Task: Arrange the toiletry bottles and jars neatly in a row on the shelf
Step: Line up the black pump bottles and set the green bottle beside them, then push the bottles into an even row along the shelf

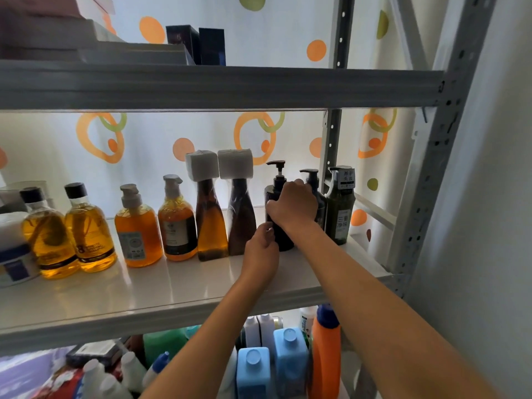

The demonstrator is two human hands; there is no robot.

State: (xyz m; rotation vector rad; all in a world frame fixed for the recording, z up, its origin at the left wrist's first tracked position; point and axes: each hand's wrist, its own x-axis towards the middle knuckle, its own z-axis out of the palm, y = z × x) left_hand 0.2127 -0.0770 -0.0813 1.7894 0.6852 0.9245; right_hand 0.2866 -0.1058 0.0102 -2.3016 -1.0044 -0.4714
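I have the black pump bottle (pixel 277 223) near the right end of the shelf (pixel 201 283), my right hand (pixel 293 205) clamped round its shoulder, my left hand (pixel 260 249) curled on its base; it stands between the brown bottle (pixel 241 223) and the dark pump bottles further right; next, I judge, I must nudge it square into the row.

On the middle shelf (pixel 201 286) a row of bottles runs from the left edge of the frame to the right upright post (pixel 426 180). At far left stands a jar (pixel 14 254), then two capped bottles (pixel 47 234) (pixel 87 228), two pump bottles (pixel 138 228) (pixel 176 220), two wrapped-top bottles (pixel 210 214) (pixel 240 208). Right of these, the left hand (pixel 260 251) and right hand (pixel 293 204) hold a pump dispenser (pixel 276 191), just before another dispenser (pixel 312 180) and a tagged bottle (pixel 342 205). Boxes (pixel 195 44) sit on the shelf above; detergent bottles (pixel 288 355) stand below
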